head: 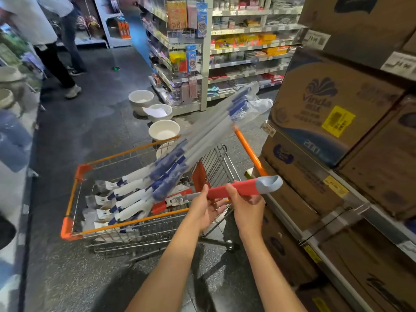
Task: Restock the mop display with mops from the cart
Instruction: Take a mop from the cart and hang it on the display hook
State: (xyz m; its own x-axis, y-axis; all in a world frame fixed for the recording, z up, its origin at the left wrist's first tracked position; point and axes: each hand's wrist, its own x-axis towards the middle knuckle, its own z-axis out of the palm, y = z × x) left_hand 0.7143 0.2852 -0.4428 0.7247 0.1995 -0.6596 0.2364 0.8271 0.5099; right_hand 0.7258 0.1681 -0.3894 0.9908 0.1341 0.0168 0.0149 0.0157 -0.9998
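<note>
Head cam, starting at the fingers: both hands are wrapped round the red grip of one mop [243, 188]. The right hand [246, 204] is curled over the sleeve close to its grey end cap, and the left hand [203, 209] cups the pole from underneath where red meets grey. My guess is two hands are needed because the head end sits tangled low in the cart [74, 176], so it has to be slid out lengthwise. The other mops [157, 176], white and blue, lie slanted across the basket with their handles poking over the far rim, a bit blurred. Right beside it, stacked cardboard boxes [333, 113] crowd the swing path. White bowls [163, 129] sit on the floor beyond the cart, and two people stand up the aisle. No mop display in sight that I can pick out.
</note>
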